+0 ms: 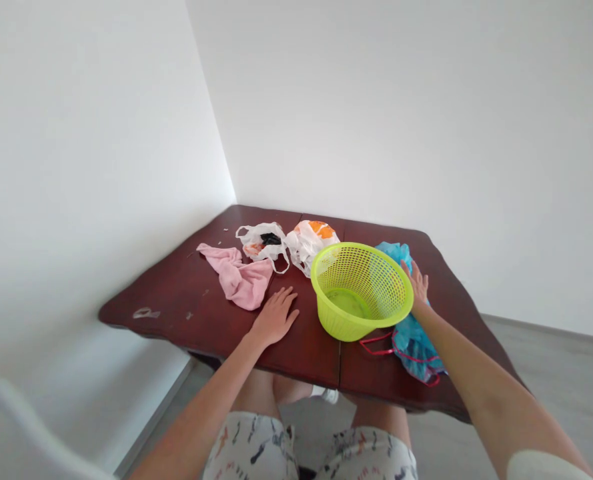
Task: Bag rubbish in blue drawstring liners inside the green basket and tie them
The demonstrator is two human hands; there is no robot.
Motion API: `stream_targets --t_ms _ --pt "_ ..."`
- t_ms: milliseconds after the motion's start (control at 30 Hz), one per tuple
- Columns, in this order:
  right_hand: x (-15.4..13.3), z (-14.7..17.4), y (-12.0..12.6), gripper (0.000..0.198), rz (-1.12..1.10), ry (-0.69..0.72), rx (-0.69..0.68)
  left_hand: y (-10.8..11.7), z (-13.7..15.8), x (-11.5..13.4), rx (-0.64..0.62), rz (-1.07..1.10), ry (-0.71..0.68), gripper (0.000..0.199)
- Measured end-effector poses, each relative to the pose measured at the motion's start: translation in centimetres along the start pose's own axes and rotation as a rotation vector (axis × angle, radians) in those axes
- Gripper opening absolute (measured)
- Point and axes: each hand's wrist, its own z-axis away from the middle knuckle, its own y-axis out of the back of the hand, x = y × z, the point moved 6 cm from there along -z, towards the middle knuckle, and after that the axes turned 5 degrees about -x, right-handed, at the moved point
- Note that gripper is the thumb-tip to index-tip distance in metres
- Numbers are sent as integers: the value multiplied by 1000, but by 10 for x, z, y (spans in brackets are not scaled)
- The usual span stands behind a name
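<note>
Nearest you, at the bottom, are your printed shorts (pixel 256 447), w/ a white shoe (pixel 330 395) showing under the edge of the dark red bench (pixel 301 363). A blurred whitish strip (pixel 26 427) crosses the near L corner; can't tell what it is.

Your L hand (pixel 276 315) lies palm down on the near-middle of the bench, grip spread, fingers apart, nothing in it. It's just R of the pink cloth (pixel 246 283) & well apart from the basket. Worn pale patches (pixel 146 313) mark the bench's near L.

Near R, a crinkled blue bag (pixel 419 347) w/ a red cord (pixel 379 347) lies flat, running back along the R side of the yellow-green basket (pixel 341 327). The basket stands upright R of ctr; its inside shows bare mesh & base.

Your R hand (pixel 417 283) is at the basket's R side, over the blue bag, grip spread w/ fingers pointing to the far side; can't tell if it touches the rim.

Farther, L of the basket: the pink cloth, bunched, then a white bag (pixel 273 252) w/ black & orange bits inside. R of that, partly behind the basket, a white-and-orange bundle (pixel 303 247).

Beyond the bench: plain far wall (pixel 401 120), w/ the side wall (pixel 76 167) on the L, grey floor (pixel 551 360) on the R.
</note>
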Motion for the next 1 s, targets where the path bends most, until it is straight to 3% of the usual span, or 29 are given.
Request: stream_targets --t_ms 100,200,333,433,533,700,1000 --pt "13 15 22 75 -54 -68 -8 -10 2 -2 -21 -20 -17 51" --pt "21 66 25 80 -94 -30 -39 -9 5 -8 -15 -47 -25 50" --pt "24 160 -6 96 -53 41 -64 -13 2 -15 25 -102 -47 48" --pt "26 202 -35 98 -1 15 -77 -17 -1 -18 49 -103 -59 48" --pt "25 210 -43 91 25 -16 -53 -17 -1 -18 63 -106 -69 48" --pt "19 207 -32 83 5 -13 -7 -15 1 -17 58 -116 -70 49" --pt "20 214 -25 92 -127 27 92 -11 2 -19 57 -76 -60 46"
